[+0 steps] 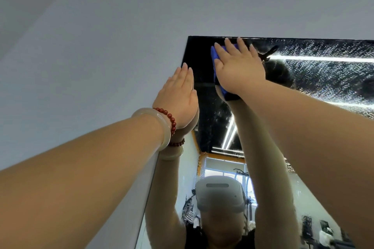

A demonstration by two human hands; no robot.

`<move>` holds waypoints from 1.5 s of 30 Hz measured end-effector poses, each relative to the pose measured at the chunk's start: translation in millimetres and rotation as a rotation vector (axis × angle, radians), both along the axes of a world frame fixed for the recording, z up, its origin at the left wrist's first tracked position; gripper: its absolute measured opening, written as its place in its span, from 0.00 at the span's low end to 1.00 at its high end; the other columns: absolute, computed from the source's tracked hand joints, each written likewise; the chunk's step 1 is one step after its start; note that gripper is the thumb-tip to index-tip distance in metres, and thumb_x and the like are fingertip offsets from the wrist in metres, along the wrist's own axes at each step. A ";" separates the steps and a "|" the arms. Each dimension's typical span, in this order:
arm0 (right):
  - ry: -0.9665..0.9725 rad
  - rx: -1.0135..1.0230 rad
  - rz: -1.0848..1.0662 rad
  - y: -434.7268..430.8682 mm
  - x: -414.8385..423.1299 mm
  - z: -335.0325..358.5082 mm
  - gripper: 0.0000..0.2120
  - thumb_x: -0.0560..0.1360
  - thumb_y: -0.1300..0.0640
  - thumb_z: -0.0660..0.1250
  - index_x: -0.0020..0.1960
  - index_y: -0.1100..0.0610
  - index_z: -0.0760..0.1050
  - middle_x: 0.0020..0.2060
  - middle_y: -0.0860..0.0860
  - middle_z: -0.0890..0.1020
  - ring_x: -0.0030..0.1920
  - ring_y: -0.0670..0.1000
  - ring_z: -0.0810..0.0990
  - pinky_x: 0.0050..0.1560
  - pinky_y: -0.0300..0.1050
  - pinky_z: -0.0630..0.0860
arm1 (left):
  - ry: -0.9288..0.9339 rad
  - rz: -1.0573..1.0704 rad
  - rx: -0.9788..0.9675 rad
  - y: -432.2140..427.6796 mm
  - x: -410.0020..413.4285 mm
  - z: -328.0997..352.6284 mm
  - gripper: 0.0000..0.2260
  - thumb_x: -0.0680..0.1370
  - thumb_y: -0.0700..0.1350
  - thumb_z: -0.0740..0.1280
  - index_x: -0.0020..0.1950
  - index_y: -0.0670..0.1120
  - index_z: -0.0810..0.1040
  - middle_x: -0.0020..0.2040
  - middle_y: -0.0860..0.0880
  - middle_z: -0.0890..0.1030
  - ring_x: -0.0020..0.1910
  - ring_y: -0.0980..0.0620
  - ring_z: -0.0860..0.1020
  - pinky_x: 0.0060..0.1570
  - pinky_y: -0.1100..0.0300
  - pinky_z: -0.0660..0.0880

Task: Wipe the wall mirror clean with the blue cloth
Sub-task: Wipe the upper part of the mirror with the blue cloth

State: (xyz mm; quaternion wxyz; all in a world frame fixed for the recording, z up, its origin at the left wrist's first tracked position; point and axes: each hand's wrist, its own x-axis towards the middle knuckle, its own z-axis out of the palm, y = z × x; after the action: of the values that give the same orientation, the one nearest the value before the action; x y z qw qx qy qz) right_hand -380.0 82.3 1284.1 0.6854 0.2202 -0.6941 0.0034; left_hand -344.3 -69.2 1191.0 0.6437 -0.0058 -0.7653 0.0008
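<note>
The wall mirror (323,79) fills the right of the head view, its top edge and upper left corner showing. Its upper right glass is speckled with droplets. A blue cloth (217,66) lies flat against the glass near the top left corner. My right hand (239,68) presses on it with straight, spread fingers reaching almost to the top edge. My left hand (178,95), fingers straight and together, rests flat on the mirror's left edge. A pale bangle and a red bead bracelet sit on that wrist.
A plain grey-white wall (101,46) lies left of and above the mirror. The glass reflects my raised arms, a white headset (219,194), ceiling light strips and a bright window.
</note>
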 end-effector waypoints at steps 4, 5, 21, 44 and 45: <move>0.025 0.370 0.002 2.5 10.6 -16.3 0.24 0.84 0.46 0.42 0.79 0.45 0.46 0.79 0.47 0.48 0.79 0.51 0.43 0.76 0.51 0.40 | 0.007 0.018 -0.006 1.6 -0.5 -1.1 0.25 0.84 0.46 0.46 0.79 0.43 0.43 0.80 0.46 0.42 0.78 0.51 0.42 0.75 0.57 0.42; 0.021 0.429 -0.009 8.0 8.8 -17.6 0.24 0.84 0.45 0.43 0.79 0.45 0.47 0.79 0.46 0.48 0.79 0.51 0.43 0.76 0.51 0.40 | 0.006 0.022 0.001 1.9 -0.2 -1.7 0.25 0.84 0.46 0.46 0.79 0.43 0.43 0.80 0.47 0.42 0.78 0.51 0.42 0.75 0.56 0.42; -0.034 -0.021 0.027 -1.3 7.1 -40.6 0.26 0.83 0.46 0.43 0.80 0.48 0.46 0.80 0.50 0.48 0.79 0.55 0.43 0.76 0.54 0.41 | -0.047 0.066 0.030 10.3 5.0 -15.7 0.25 0.85 0.49 0.45 0.79 0.43 0.40 0.79 0.46 0.39 0.78 0.50 0.40 0.74 0.57 0.40; 0.035 0.423 0.002 4.3 12.3 -58.2 0.25 0.84 0.45 0.42 0.79 0.44 0.46 0.79 0.46 0.47 0.79 0.51 0.42 0.76 0.52 0.40 | 0.041 0.065 0.081 12.7 1.1 -43.8 0.25 0.84 0.49 0.45 0.79 0.44 0.43 0.80 0.48 0.43 0.78 0.52 0.42 0.75 0.57 0.40; 0.035 0.480 -0.003 5.3 12.2 -57.5 0.24 0.84 0.44 0.42 0.79 0.44 0.46 0.79 0.46 0.47 0.79 0.51 0.42 0.76 0.52 0.40 | 0.037 0.041 0.097 12.0 1.7 -45.3 0.25 0.84 0.49 0.45 0.79 0.44 0.43 0.80 0.48 0.43 0.78 0.52 0.42 0.74 0.57 0.40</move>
State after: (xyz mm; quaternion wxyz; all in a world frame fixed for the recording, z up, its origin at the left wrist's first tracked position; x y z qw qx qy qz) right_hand -367.8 87.7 1226.6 0.6252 0.3759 -0.6633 -0.1666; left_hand -342.6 -57.2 1145.7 0.6572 0.0411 -0.7522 -0.0231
